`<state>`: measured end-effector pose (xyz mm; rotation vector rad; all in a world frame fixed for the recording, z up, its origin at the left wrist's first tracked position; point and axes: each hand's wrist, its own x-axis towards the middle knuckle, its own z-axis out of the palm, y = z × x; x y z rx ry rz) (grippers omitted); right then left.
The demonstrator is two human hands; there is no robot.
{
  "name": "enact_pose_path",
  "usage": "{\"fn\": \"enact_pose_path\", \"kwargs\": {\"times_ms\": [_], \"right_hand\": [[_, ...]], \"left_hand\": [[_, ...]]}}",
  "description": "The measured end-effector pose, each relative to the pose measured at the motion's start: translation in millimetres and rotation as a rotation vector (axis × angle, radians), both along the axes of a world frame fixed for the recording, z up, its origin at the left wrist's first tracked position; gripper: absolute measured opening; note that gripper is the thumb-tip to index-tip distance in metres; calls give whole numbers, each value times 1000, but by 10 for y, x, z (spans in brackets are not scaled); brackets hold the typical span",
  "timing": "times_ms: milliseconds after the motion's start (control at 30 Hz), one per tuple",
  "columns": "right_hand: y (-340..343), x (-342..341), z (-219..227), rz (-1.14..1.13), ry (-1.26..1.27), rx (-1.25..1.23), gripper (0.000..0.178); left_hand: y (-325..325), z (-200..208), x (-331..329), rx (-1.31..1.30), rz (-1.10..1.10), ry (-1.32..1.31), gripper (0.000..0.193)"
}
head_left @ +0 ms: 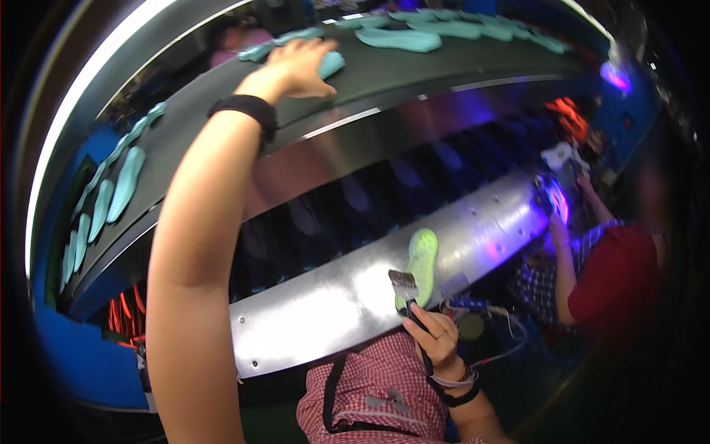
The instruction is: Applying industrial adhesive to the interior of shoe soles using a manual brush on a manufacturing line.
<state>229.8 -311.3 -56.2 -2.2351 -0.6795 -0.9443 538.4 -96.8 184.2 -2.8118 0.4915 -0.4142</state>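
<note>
My left hand [299, 68] is stretched far out over the dark conveyor belt [296, 115], fingers apart. Right beside its fingers, partly hidden by them, lies a teal shoe sole [332, 64]; whether they touch cannot be made out. Close to my body, my right hand [439, 339] grips the dark handle of a flat brush [403, 280], bristles pointing up and away. Behind the brush, a yellow-green shoe sole [424, 255] rests on the shiny metal ledge [318, 322], its near end partly covered by brush and hand.
More teal soles [399, 39] line the belt's far side and left end [127, 183]. Dark sole shapes [355, 194] sit on a lower level beneath the belt. At the right, a person in a red sleeve [610, 274] works under purple light. Orange-red glowing bars [127, 318] show at the lower left.
</note>
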Motion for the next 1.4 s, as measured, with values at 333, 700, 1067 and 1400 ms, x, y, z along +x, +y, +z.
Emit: {"fn": "enact_pose_path", "kwargs": {"times_ms": [333,700,1067,1400], "right_hand": [[-62,8,96,69,-129,-25,22],[-87,-22,55,116,-59,66,24],[99,40,-296,218,1002,1496,21],[592,-86,-127,331,1173,1532,21]], "left_hand": [[-45,-313,202,-170,-34,-110,81],[575,47,-259,-146,-154,203,32],[1685,-775,-2717,-2222,-33,-372,28],[1437,-2544,-4021,-2828,-483,1181,90]]}}
